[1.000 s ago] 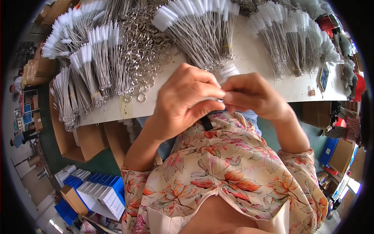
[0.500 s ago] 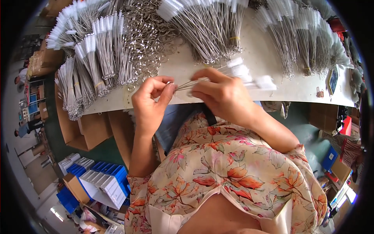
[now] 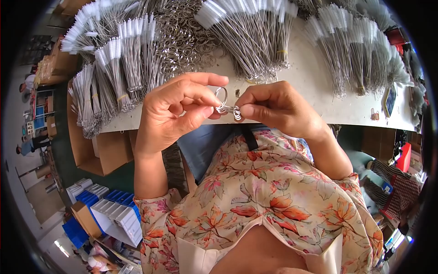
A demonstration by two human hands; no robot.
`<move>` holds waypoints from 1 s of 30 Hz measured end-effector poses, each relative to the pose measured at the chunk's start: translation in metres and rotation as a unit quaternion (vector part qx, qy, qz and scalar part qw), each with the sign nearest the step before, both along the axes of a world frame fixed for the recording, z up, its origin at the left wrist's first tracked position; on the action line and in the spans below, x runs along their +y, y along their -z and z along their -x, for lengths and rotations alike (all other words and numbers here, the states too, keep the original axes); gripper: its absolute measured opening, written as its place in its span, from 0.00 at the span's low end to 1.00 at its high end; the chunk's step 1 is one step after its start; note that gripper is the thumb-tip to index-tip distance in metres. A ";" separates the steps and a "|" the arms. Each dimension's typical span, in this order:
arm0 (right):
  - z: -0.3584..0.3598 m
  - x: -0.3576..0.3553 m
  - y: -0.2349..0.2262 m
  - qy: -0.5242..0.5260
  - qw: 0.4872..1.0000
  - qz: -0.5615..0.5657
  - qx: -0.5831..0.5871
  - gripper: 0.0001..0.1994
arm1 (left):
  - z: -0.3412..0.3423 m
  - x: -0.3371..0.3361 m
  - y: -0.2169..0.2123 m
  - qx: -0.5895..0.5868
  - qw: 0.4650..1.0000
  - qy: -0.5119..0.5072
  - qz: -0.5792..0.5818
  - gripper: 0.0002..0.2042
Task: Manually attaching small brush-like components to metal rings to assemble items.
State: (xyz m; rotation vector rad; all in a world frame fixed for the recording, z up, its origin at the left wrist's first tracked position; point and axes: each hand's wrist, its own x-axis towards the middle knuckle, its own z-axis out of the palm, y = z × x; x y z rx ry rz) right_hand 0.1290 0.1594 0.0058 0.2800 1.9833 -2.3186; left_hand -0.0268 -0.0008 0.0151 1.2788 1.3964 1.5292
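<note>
My left hand (image 3: 175, 107) is closed in a pinch on a shiny metal ring (image 3: 222, 95), which stands upright at its fingertips. Small wire loops crowd at the foot of the ring. Close by on the right, my right hand (image 3: 285, 109) grips a cluster of small wire loops (image 3: 237, 113) between thumb and bent fingers. The two hands nearly meet just above the table's near edge. Any brush stems and bristles belonging to these loops are hidden behind my right hand. A heap of loose metal rings (image 3: 185, 39) lies beyond my left hand.
Bundled wire brushes with white bristles stand in piles at the left (image 3: 109, 68), centre (image 3: 255, 41) and right (image 3: 356, 50) of the white table (image 3: 315, 107). Below the left side are a cardboard box (image 3: 102, 155) and stacked blue and white bins (image 3: 114, 214).
My right hand has turned and come in close to my left; the white bristles beside it are out of sight. A ring now shows in my left fingers. The view has shifted slightly.
</note>
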 end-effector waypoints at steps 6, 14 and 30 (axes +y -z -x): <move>-0.001 0.000 0.005 -0.043 0.998 -0.007 0.040 0.09 | -0.001 -0.005 0.010 -0.088 0.995 0.041 -0.016 0.09; -0.002 0.000 0.004 0.003 0.999 -0.013 0.046 0.09 | -0.028 -0.001 0.007 0.025 0.990 -0.127 -0.056 0.14; 0.021 -0.008 -0.026 0.138 0.984 0.046 0.106 0.08 | -0.021 0.019 0.001 0.270 0.915 -0.224 -0.198 0.14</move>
